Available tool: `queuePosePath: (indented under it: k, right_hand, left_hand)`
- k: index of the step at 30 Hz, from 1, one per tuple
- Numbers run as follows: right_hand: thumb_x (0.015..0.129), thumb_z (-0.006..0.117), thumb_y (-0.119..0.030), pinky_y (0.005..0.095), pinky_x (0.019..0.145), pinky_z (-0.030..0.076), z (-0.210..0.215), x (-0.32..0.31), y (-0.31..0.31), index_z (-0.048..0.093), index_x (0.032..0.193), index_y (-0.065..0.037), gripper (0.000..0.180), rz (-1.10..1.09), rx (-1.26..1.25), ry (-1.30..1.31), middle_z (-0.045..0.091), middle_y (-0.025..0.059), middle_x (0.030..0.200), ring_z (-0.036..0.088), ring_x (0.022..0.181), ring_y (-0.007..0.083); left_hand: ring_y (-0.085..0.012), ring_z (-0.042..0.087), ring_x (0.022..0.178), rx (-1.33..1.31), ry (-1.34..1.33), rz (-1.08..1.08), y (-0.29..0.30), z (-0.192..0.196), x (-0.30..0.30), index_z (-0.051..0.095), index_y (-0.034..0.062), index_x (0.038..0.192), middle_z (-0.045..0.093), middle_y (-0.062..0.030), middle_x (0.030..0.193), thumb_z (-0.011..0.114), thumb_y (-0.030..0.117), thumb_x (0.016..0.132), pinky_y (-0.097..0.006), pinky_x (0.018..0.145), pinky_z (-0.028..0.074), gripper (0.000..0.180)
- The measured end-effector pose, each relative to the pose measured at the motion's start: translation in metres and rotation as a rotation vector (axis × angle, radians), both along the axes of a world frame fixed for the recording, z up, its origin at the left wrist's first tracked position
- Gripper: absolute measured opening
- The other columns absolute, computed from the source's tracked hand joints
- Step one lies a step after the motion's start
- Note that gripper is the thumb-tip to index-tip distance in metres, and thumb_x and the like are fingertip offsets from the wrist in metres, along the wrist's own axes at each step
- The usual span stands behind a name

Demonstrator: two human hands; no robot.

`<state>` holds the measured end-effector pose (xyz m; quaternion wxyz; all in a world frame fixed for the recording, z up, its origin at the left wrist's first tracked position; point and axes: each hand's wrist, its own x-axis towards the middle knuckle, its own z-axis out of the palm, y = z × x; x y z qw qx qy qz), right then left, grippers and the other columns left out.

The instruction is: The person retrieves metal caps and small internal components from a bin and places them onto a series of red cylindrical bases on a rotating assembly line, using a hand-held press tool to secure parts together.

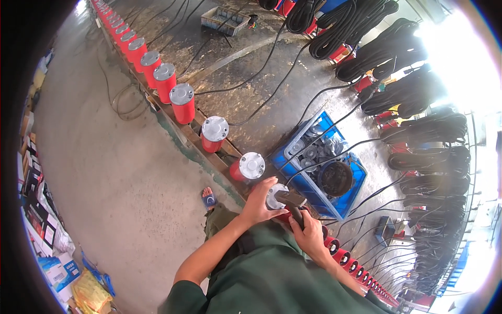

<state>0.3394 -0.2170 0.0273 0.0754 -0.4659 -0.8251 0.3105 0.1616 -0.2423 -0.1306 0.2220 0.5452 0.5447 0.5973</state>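
Observation:
My left hand [256, 203] curves its thumb and fingers around the round grey metal end cap [274, 194] on a red cylinder. Wrapped round a hammer's dark handle is my right hand [309, 233]. The hammer's blocky head [291, 198] is over the cap's right side and hides part of it; whether they touch I cannot tell. Just beyond my left hand stands a red cylinder [238, 171] with a similar silvery cap. More capped red cylinders [183, 111] run in a line toward the far left.
Uncapped red cylinders [342, 256] continue to the lower right. A blue crate [295, 183] of metal parts and a dark round bowl stands right of my hands. Coiled black cables [426, 131] line the right side, their leads crossing the floor. A grey bin [226, 21] sits far off.

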Motion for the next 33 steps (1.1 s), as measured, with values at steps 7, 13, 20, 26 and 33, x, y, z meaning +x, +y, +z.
queuePosePath:
  k: [7,13,20,26,33]
  right_hand:
    - [0.1,0.072,-0.021,0.0507,0.062,0.051,-0.01,0.005,0.011,0.063,0.104,0.0,0.023,0.028,0.034,-0.011,0.066,0.0236,0.076,0.068,0.07,0.0456]
    - [0.1,0.071,-0.021,0.0509,0.066,0.052,-0.021,0.013,0.004,0.061,0.107,-0.001,0.024,0.022,0.033,-0.115,0.067,0.0239,0.078,0.069,0.074,0.0466]
    - [0.1,0.072,-0.022,0.0528,0.063,0.052,-0.001,0.0,0.002,0.059,0.1,-0.002,0.024,0.002,-0.007,-0.038,0.065,0.0236,0.076,0.067,0.072,0.0468]
    - [0.101,0.07,-0.023,0.052,0.063,0.051,0.002,0.004,0.006,0.062,0.102,0.0,0.024,0.029,-0.08,-0.068,0.066,0.0246,0.076,0.067,0.073,0.0466]
    - [0.102,0.069,-0.022,0.0514,0.065,0.052,-0.03,0.019,0.001,0.063,0.108,0.0,0.024,0.02,0.008,-0.081,0.068,0.0262,0.078,0.068,0.074,0.048]
  left_hand:
    - [-0.04,0.066,0.127,0.005,-0.016,0.019,0.002,0.0,0.001,0.048,0.0023,0.148,0.062,-0.0215,0.143,0.101,0.038,0.07,-0.047,0.108,0.053,0.101]
    - [-0.04,0.066,0.127,0.023,-0.006,0.013,0.002,-0.005,0.001,0.047,0.0024,0.149,0.062,-0.0217,0.144,0.102,0.04,0.068,-0.047,0.107,0.054,0.105]
    - [-0.041,0.065,0.128,-0.009,-0.066,0.019,0.0,-0.004,0.003,0.047,0.002,0.15,0.062,-0.0217,0.144,0.102,0.037,0.067,-0.048,0.108,0.052,0.105]
    - [-0.0434,0.059,0.133,0.004,-0.061,0.013,0.002,-0.007,0.006,0.05,0.0008,0.146,0.058,-0.0241,0.146,0.099,0.03,0.07,-0.048,0.113,0.047,0.095]
    - [-0.0423,0.062,0.129,0.012,-0.073,0.02,0.002,0.001,0.008,0.048,0.003,0.146,0.06,-0.0225,0.142,0.098,0.021,0.07,-0.048,0.109,0.051,0.093]
